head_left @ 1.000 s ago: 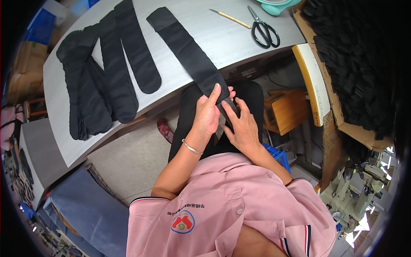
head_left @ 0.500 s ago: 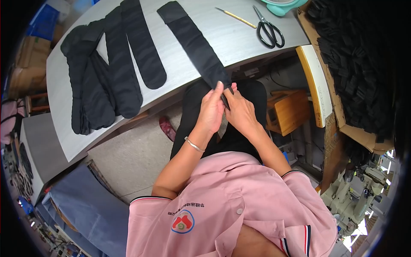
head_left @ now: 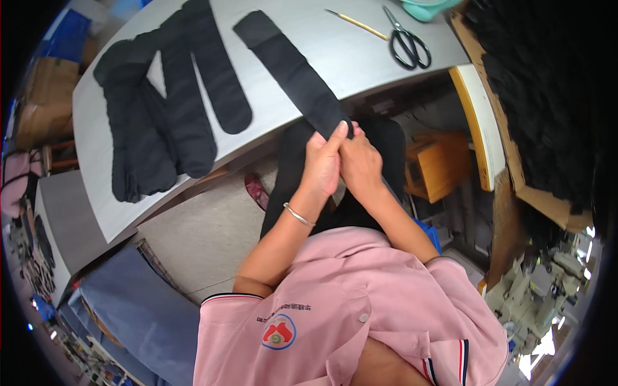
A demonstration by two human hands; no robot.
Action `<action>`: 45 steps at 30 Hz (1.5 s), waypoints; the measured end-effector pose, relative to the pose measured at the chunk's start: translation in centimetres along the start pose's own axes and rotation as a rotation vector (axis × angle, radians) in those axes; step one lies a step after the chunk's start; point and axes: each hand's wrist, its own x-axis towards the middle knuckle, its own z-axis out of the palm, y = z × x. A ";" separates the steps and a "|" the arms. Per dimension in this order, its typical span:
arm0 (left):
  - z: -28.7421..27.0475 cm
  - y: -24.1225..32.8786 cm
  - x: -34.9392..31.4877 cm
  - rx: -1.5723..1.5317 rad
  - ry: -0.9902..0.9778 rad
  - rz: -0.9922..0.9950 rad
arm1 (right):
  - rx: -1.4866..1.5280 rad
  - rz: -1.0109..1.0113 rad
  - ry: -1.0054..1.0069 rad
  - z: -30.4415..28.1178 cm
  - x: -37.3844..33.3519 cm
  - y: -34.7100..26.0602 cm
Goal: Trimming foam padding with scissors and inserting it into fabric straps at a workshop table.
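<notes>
A long black fabric strip [head_left: 297, 78] slants from the table top down past its near edge, and its near end is between my hands. My left hand [head_left: 324, 159] is closed on that end, thumb lying on top of the cloth. Close against it, my right hand [head_left: 362, 161] is also closed around the strip's end, with the fingers partly hidden. To the left lie several more black strips [head_left: 222, 83], rounded at their near ends, some overlapping in a pile [head_left: 132, 122].
On the grey-white table [head_left: 283, 122], a pair of black-handled scissors [head_left: 409, 48] lies beside a thin wooden-handled tool [head_left: 357, 24]. A turquoise bowl [head_left: 428, 9] stands at the far edge. At right, a cardboard box [head_left: 553, 212] holds many black pieces; a wooden stool [head_left: 438, 167] is below.
My right hand has turned and its fingers have curled in closer beside the left. The dark piece that poked out below the fingers is no longer visible. The view has shifted slightly.
</notes>
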 end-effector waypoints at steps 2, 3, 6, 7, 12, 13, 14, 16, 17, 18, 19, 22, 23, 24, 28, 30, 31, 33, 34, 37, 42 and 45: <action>0.7 0.7 -0.2 -0.090 0.014 -0.044 | 0.056 -0.050 -0.058 -2.1 -0.6 0.7; 0.7 2.4 -1.6 -0.030 0.073 0.041 | 0.098 -0.123 -0.010 -2.7 -1.2 -0.9; -0.3 1.5 -1.1 -0.068 0.017 -0.084 | 0.153 -0.014 -0.097 -4.1 -3.2 -1.0; 0.1 1.3 -1.2 -0.103 -0.038 -0.073 | 0.144 0.005 -0.111 -3.4 -4.0 -0.2; -0.8 0.1 -1.2 -0.086 -0.002 -0.115 | 0.229 -0.015 -0.218 -3.1 -3.5 -0.5; -1.1 0.1 -1.3 -0.087 -0.011 -0.116 | 0.240 -0.035 -0.215 -3.4 -3.8 -0.7; -1.0 0.2 -1.6 -0.087 -0.007 -0.116 | 0.231 -0.072 -0.158 -3.4 -4.2 -0.7; -0.8 0.5 -1.7 -0.116 -0.009 -0.116 | 0.157 -0.112 -0.096 -4.2 -5.5 -0.6; -0.7 0.7 -1.6 -0.118 -0.007 -0.105 | 0.158 -0.123 -0.094 -4.2 -6.1 -0.4; -0.7 0.8 -1.4 -0.111 -0.025 -0.105 | 0.110 -0.062 -0.128 -4.1 -6.7 -0.1; -0.6 0.8 -1.3 -0.103 -0.045 -0.112 | 0.060 0.006 -0.161 -4.0 -7.3 0.2; -0.6 0.7 -1.1 -0.071 -0.032 -0.079 | -0.063 -0.026 -0.118 -2.9 -6.7 0.5; -0.6 0.8 -1.0 -0.067 -0.012 -0.070 | -0.115 -0.021 -0.136 -2.7 -6.0 0.2; -0.5 0.8 -1.0 -0.067 -0.013 -0.068 | -0.115 -0.023 -0.134 -2.5 -5.1 0.0; -0.3 0.4 -1.0 0.012 -0.032 -0.015 | -0.009 0.013 -0.156 -0.9 -1.0 -0.8; -0.2 0.5 -0.9 -0.018 -0.021 -0.007 | 0.083 0.015 -0.127 -1.2 -0.4 -1.4; -0.3 0.5 -1.0 -0.019 -0.021 -0.007 | 0.082 0.014 -0.128 -1.3 -0.9 -1.0; -0.6 0.6 -1.3 0.017 -0.038 -0.068 | 0.094 -0.151 -0.058 -1.4 -2.2 0.1; -0.5 0.8 -1.5 0.017 -0.041 -0.071 | 0.092 -0.148 -0.058 -2.4 -2.9 -0.4; -0.5 0.9 -1.4 -0.051 0.002 -0.078 | 0.009 -0.138 0.052 -4.3 -4.9 -1.6; -0.4 0.6 -0.8 0.068 -0.047 -0.010 | -0.109 -0.011 -0.091 -2.6 -3.1 -1.4; -0.4 0.1 0.3 0.020 -0.068 0.028 | 0.060 -0.081 -0.101 -0.5 0.3 0.6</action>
